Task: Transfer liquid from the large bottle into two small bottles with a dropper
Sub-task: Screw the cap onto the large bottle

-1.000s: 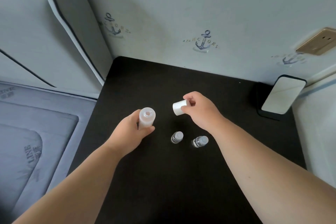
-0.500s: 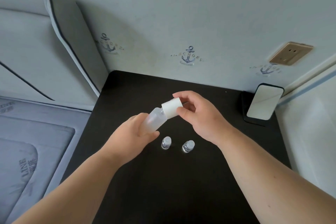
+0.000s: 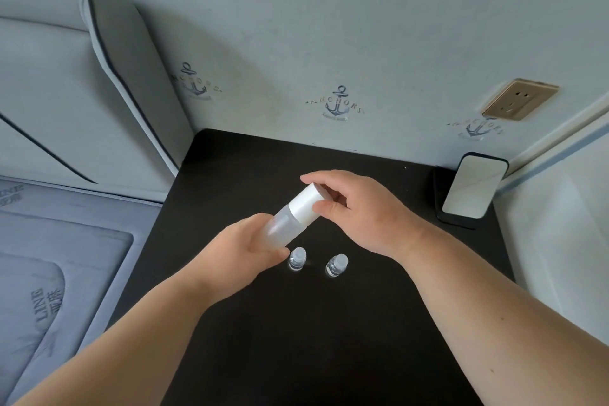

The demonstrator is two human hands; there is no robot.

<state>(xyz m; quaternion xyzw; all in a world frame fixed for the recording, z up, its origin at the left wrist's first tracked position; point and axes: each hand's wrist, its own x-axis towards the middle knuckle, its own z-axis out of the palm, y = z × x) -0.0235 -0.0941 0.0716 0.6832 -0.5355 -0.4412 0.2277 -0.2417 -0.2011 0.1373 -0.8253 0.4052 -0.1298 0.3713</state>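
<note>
Left hand [image 3: 245, 245]: grip wrapped round bottle [image 3: 281, 229], tilted up to the right above counter [image 3: 296, 339].
Right hand [image 3: 356, 211]: grip pinching cap [image 3: 306, 204] on bottle's far end.
Small bottles [image 3: 297, 259] [image 3: 336, 265]: upright on counter, just near of the hands.

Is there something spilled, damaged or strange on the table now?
Nothing looks spilled or broken. The large bottle is held tilted by the left hand, capped with the white cap. No dropper is in view. Both small bottles stand upright.
</note>
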